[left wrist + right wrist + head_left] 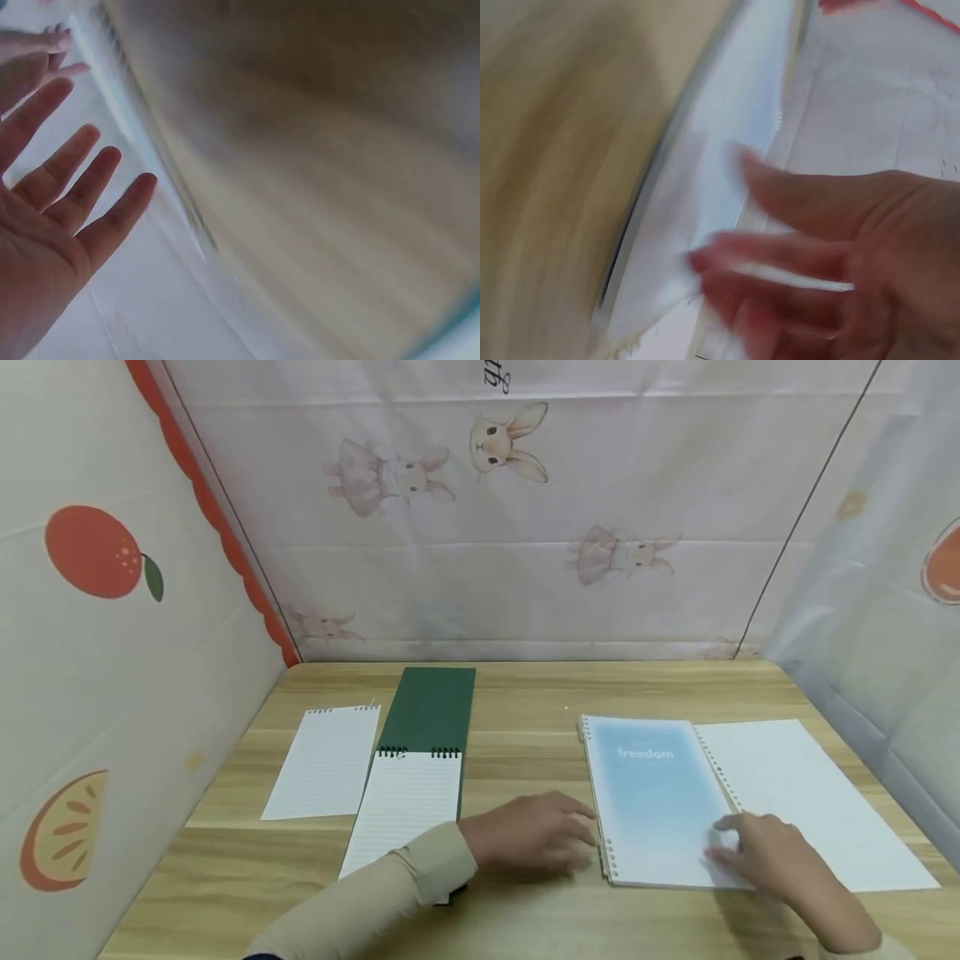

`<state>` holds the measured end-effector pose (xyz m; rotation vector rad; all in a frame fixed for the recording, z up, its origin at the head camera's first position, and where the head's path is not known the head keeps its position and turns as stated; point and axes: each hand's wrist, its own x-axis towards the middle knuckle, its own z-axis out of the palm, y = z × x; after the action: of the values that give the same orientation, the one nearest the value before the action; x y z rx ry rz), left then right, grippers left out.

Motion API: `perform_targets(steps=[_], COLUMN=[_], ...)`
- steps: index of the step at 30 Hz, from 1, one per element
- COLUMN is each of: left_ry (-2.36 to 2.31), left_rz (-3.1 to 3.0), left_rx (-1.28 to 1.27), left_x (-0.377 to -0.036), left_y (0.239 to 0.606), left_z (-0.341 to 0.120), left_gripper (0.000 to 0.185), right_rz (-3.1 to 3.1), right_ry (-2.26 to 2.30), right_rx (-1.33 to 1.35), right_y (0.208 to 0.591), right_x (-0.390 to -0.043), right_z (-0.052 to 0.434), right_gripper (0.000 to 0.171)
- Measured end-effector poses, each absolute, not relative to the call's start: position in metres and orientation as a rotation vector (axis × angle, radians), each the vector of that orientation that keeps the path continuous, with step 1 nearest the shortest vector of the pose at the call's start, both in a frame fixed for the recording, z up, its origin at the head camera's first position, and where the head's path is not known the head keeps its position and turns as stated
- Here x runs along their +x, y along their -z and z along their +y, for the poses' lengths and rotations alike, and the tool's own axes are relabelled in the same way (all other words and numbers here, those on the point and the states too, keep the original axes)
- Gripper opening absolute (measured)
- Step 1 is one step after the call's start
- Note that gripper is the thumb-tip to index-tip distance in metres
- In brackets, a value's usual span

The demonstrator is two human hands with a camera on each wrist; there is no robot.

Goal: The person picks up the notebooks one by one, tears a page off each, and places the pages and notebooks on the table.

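Observation:
A ring-bound notebook (652, 793) with a blue-and-white cover marked "freedom" lies on the right half of the table. My left hand (534, 833) hovers by its bound left edge, fingers spread and holding nothing; the left wrist view shows the open palm (45, 240). Over the notebook's lower right part is my right hand (772, 856), blurred, its fingers loosely bent with a gap between thumb and fingers. In the right wrist view nothing shows between that hand's fingers (772, 262). Whether the right fingertips touch the cover, I cannot tell.
A loose white sheet with punched holes (810, 802) lies against the notebook's right side. Left of my hands, a green-covered spiral notepad (427, 710) lies flipped to its lined page (405, 810), beside a torn lined sheet (326, 768). Printed cloth walls (465, 593) enclose the wooden table (517, 693).

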<state>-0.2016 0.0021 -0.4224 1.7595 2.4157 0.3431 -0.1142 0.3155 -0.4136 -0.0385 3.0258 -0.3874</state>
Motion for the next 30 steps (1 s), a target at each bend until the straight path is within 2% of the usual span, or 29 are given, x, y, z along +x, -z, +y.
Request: perform_targets(steps=[4,8,12,16,21,25,30], left_ry=[-0.638,-0.878,-0.961,-0.967,-0.91,-0.845,-0.809], left_rz=[2.564,2.711,2.854,2.895,2.877,2.845,2.835], left_rx=[1.491,1.228,0.973,0.725,0.504,0.329,0.214], left_x=[-0.222,-0.245,-0.268,-0.288,-0.307,-0.317,-0.325], left_y=[0.406,0.398,0.393,0.393,0.406,0.417,0.423], left_z=[-0.026,-0.059,-0.093,-0.125,-0.153,-0.165,-0.169], left_gripper=[0.018,0.014,0.012,0.017,0.038,0.053,0.065], right_rz=[3.123,3.05,2.976,2.91,2.831,2.743,2.583], right_ry=[0.782,1.113,1.243,1.13,0.817,0.542,0.32], right_rx=[-0.128,-0.256,-0.433,-0.607,-0.829,-0.997,-1.236], right_y=[0.405,0.399,0.4,0.404,0.406,0.409,0.41], right_x=[-0.129,-0.145,-0.158,-0.164,-0.162,-0.152,-0.134], right_z=[0.299,0.281,0.253,0.213,0.161,0.124,0.088], right_gripper=[0.031,0.031,0.028,0.034,0.055,0.069,0.075])
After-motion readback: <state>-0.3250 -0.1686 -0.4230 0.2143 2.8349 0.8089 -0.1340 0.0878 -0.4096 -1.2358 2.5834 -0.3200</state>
